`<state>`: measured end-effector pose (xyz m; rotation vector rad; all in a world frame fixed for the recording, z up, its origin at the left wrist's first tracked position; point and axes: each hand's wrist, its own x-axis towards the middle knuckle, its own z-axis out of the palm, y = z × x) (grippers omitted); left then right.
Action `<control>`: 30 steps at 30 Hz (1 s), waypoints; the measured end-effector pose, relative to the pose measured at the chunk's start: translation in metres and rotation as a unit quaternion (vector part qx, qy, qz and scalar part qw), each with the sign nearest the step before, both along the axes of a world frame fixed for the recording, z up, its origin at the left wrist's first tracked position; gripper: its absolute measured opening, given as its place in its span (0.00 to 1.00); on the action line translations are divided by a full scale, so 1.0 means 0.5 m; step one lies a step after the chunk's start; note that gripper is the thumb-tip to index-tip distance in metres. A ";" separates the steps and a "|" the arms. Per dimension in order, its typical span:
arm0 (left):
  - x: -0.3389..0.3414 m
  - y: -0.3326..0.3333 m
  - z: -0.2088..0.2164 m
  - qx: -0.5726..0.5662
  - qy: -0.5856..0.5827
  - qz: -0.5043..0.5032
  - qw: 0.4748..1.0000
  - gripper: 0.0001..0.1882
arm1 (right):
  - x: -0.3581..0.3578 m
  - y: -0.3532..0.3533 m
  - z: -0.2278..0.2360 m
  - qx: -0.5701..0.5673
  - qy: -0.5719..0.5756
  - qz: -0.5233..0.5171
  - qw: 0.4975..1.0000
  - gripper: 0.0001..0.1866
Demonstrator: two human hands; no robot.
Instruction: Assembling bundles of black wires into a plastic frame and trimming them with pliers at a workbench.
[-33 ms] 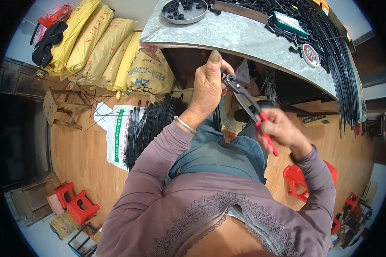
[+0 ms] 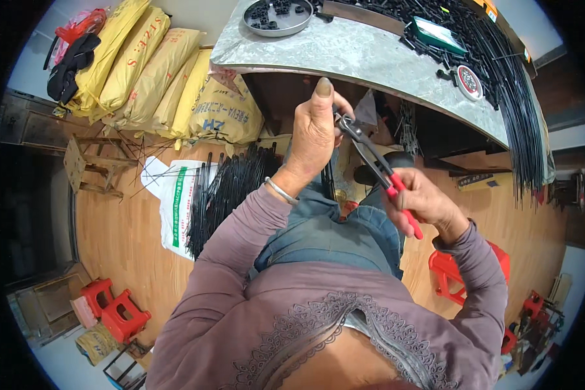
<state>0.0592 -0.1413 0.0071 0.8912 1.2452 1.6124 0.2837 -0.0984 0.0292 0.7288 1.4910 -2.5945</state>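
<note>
In the middle of the view, my right hand [image 2: 422, 200] is wrapped round the red grips of long-handled pincers [image 2: 368, 153]. The tool slants up and left, its dark metal jaws close by the fingers of my left hand [image 2: 315, 130]. That left hand is closed with the thumb pointing up, and a metal bangle circles its wrist. A small dark piece seems to sit at its fingertips by the jaws, too hidden to name. Below and to the left of my left hand, a bundle of thin black rods [image 2: 231, 185] lies partly on a white printed sack [image 2: 175, 201].
Ahead stands a grey marble-patterned table [image 2: 344, 49] with a round metal tray [image 2: 277, 29], a green-and-white box [image 2: 439, 36], a small round dish [image 2: 468, 83] and piled black parts. Yellow sacks [image 2: 127, 62], a wooden stool [image 2: 94, 166] and red plastic stools [image 2: 125, 315] surround me.
The pincers' handles have come closer together in my right hand, and the jaws have shifted very slightly. My left hand has hardly moved.
</note>
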 end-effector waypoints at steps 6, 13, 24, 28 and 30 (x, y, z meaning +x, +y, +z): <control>-0.004 -0.013 -0.008 -0.007 -0.002 0.020 1.000 0.39 | -0.040 0.016 0.083 0.582 -0.123 0.034 0.803 0.23; -0.003 -0.022 -0.008 0.000 0.012 -0.036 0.999 0.37 | -0.008 -0.011 0.007 -0.030 -0.015 -0.033 0.999 0.19; 0.020 -0.017 0.000 0.011 0.031 -0.020 0.999 0.35 | -0.003 0.016 0.071 0.230 -0.094 -0.021 0.968 0.17; 0.028 -0.016 -0.024 0.022 0.055 -0.033 0.998 0.36 | 0.024 0.011 0.014 0.006 -0.050 0.022 0.998 0.18; 0.028 -0.019 -0.025 0.014 0.050 -0.036 0.998 0.36 | 0.005 0.028 0.058 0.081 -0.134 0.098 0.983 0.17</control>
